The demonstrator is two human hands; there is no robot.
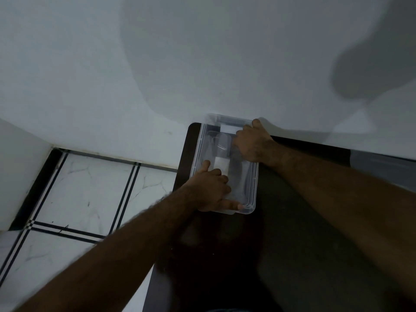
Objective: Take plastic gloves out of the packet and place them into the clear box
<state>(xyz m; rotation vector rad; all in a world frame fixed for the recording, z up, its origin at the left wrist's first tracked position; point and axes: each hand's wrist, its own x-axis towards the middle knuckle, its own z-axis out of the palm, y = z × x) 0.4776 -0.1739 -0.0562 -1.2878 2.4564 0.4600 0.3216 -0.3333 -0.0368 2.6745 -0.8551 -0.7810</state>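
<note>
A clear plastic box (251, 183) with its clear lid on top stands at the far left corner of a dark table (292, 233), against the wall. My left hand (211, 190) presses on the near left part of the lid, thumb along the near rim. My right hand (252, 143) rests on the far right part, fingers curled over the far edge. Pale white patches show through the lid; I cannot tell if they are gloves. No packet is in view.
A white wall (157, 64) rises right behind the box. Left of the table lies a white marble-pattern tiled floor (90, 194) with dark stripes. A grey object (382, 167) sits at the table's far right edge.
</note>
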